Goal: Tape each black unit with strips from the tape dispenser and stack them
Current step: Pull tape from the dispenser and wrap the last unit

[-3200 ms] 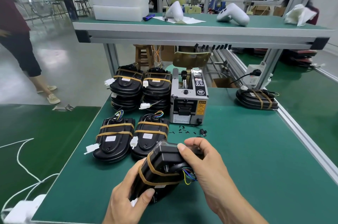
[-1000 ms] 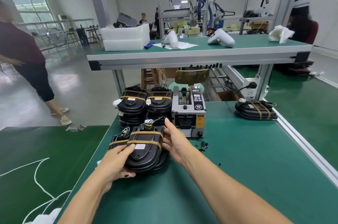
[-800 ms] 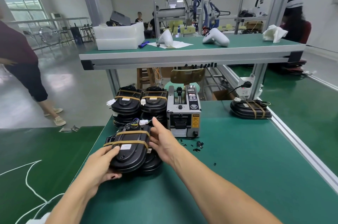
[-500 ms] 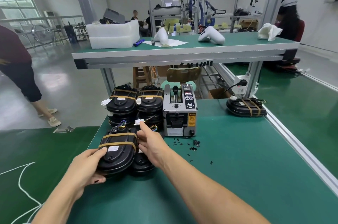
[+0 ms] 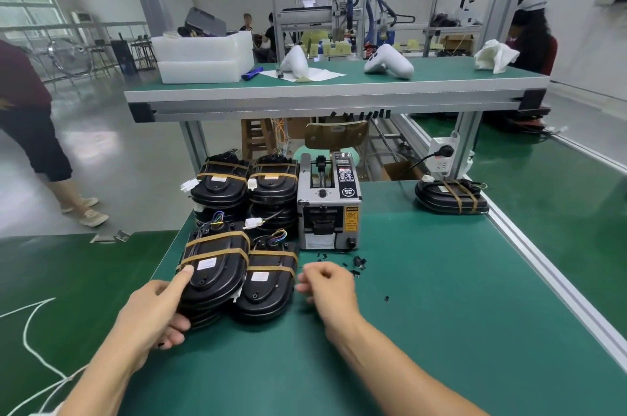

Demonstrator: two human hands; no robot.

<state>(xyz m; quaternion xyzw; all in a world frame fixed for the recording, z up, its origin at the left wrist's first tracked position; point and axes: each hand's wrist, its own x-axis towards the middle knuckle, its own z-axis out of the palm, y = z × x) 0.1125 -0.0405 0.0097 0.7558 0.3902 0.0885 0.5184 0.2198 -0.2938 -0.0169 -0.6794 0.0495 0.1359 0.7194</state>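
Our left hand (image 5: 154, 310) holds the top black unit (image 5: 212, 268) of a short stack at the near left of the green table (image 5: 424, 330). Our thumb lies on its top, close to a tan tape strip (image 5: 217, 254), and our fingers curl under its near edge. Just to the right of that grip lies a second taped unit (image 5: 266, 283), touching the stack. Our right hand (image 5: 327, 285) is just to the right of that second unit. It holds nothing, and its fingers are loosely bent. Past our right hand stands the grey tape dispenser (image 5: 329, 203), with little black bits (image 5: 358, 264) on the table in front of it. Past our left hand stand two taller stacks of taped units (image 5: 249, 186). Far off to the right lies one more taped unit (image 5: 451, 196) by the table's edge.
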